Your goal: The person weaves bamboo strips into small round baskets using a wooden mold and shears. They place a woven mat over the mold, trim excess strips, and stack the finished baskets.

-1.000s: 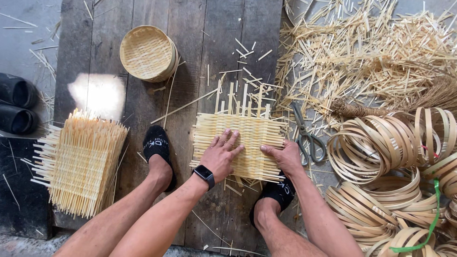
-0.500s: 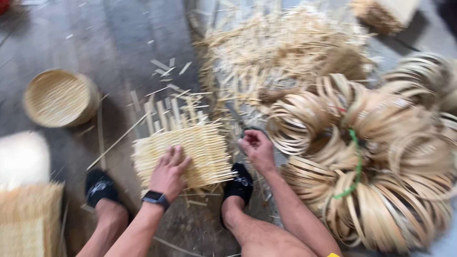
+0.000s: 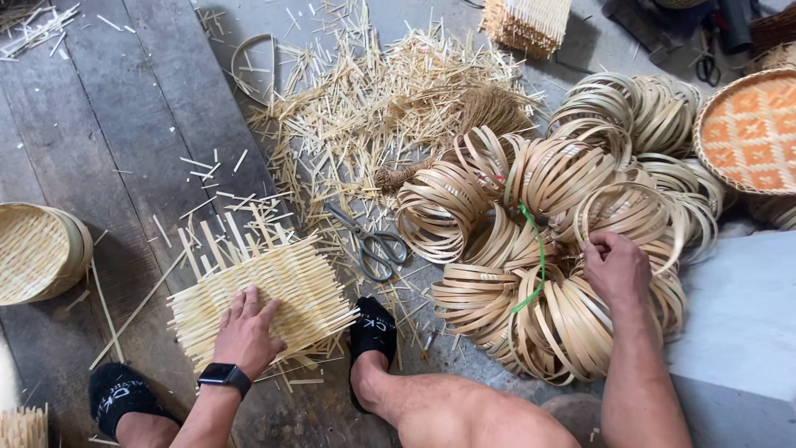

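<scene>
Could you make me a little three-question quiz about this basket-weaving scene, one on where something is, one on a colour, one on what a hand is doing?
1. Where do the scissors lie?
A. Between the woven mat and the pile of bamboo hoops
B. Inside the round basket
C. On the orange tray

2. What colour is the cord tied around the hoops?
A. Red
B. Green
C. Blue

3. What is the left hand doing?
A. Holding the scissors
B. Lifted in the air
C. Pressing flat on the woven mat

Answers: 1 A, they rest on the floor between the two; 2 B, a green loop runs through the bundle; 3 C, its palm and spread fingers lie on the mat, while the right hand is on the hoops.
</scene>
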